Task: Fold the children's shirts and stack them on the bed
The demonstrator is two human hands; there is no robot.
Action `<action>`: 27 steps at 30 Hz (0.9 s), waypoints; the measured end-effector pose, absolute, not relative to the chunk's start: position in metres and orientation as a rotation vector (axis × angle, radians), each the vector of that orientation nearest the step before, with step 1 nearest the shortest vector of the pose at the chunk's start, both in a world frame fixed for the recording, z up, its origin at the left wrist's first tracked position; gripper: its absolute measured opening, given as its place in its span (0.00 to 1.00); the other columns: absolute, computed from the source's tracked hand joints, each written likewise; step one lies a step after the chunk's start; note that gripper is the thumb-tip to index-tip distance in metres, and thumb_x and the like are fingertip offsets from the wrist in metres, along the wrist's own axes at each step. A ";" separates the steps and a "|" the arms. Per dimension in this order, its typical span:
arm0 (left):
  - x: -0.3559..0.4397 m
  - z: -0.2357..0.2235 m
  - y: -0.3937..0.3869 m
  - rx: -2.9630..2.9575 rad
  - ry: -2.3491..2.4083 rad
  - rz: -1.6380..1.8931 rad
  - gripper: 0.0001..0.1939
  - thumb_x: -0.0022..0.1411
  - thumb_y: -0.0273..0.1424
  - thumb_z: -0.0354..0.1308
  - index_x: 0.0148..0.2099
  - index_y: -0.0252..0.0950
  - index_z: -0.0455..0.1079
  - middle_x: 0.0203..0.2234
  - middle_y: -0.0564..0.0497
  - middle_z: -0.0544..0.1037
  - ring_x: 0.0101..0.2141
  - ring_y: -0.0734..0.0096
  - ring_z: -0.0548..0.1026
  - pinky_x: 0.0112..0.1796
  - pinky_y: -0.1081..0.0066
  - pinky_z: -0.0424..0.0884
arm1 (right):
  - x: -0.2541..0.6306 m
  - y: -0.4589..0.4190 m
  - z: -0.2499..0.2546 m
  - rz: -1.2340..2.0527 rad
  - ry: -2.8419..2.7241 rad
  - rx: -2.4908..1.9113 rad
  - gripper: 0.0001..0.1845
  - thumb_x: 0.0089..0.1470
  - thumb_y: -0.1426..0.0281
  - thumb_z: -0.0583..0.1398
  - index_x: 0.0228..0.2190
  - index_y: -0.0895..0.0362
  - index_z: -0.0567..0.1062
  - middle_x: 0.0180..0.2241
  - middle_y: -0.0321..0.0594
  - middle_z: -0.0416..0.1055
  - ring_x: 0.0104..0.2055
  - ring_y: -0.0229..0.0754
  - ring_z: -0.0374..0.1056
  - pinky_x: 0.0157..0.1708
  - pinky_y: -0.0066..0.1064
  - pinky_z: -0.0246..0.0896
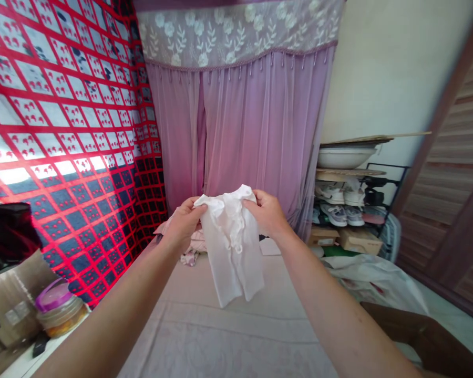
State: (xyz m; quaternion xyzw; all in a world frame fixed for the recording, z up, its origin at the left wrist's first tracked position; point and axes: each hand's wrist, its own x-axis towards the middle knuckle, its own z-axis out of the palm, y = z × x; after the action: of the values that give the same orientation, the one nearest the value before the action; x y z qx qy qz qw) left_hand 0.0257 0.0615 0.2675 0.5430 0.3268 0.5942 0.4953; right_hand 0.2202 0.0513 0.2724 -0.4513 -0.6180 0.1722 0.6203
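White garment [215,252], thin and lightly creased, hangs spread above a pale sheet [189,320]; crinkled trim bunches down its middle, and two leg-like panels (uneven at the hem) fall below; a person's left hand [185,216] pinches one upper corner; the right hand [267,210] grips the other, before purple curtains [244,131].

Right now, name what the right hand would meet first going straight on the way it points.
The right hand pinches the white garment; beyond that, the purple curtain looks first in line, though how far off is unclear.
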 end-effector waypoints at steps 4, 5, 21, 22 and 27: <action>0.024 0.298 0.050 1.405 0.755 1.427 0.18 0.45 0.35 0.63 0.39 0.36 0.67 0.28 0.54 0.74 0.27 0.75 0.72 0.29 0.73 0.70 | 0.217 0.032 0.293 0.394 -1.376 -0.961 0.16 0.44 0.64 0.58 0.35 0.59 0.75 0.31 0.37 0.75 0.31 0.39 0.69 0.27 0.27 0.62; 0.023 0.306 0.048 1.425 0.760 1.409 0.17 0.46 0.35 0.63 0.39 0.36 0.67 0.28 0.54 0.74 0.26 0.75 0.72 0.29 0.73 0.70 | 0.216 0.027 0.299 0.408 -1.362 -0.948 0.16 0.43 0.64 0.59 0.35 0.59 0.75 0.30 0.37 0.75 0.30 0.39 0.69 0.27 0.27 0.62; 0.063 0.191 0.192 1.460 1.168 1.109 0.18 0.51 0.32 0.58 0.46 0.37 0.69 0.36 0.48 0.78 0.31 0.71 0.76 0.34 0.69 0.71 | 0.260 0.136 0.177 0.512 -1.262 -1.550 0.19 0.46 0.65 0.56 0.40 0.58 0.75 0.35 0.39 0.76 0.35 0.41 0.71 0.30 0.29 0.65; 0.066 0.169 0.203 1.456 1.225 1.086 0.20 0.51 0.32 0.58 0.48 0.36 0.68 0.39 0.45 0.78 0.34 0.69 0.76 0.36 0.67 0.71 | 0.264 0.148 0.153 0.543 -1.262 -1.610 0.19 0.47 0.65 0.56 0.41 0.58 0.74 0.35 0.40 0.76 0.36 0.42 0.72 0.31 0.29 0.65; 0.052 0.070 0.212 1.466 1.404 1.013 0.22 0.47 0.29 0.60 0.47 0.36 0.69 0.48 0.41 0.74 0.47 0.61 0.73 0.48 0.61 0.65 | 0.293 0.158 0.051 0.635 -1.252 -1.815 0.20 0.48 0.65 0.55 0.43 0.57 0.73 0.35 0.42 0.76 0.36 0.43 0.72 0.33 0.32 0.66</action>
State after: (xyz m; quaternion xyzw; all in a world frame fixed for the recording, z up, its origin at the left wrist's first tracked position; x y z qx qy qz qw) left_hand 0.0519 0.2116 0.0704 0.5857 0.5607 0.4046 0.4229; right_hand 0.2930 0.1577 0.0509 -0.7212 -0.4974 0.2522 0.4109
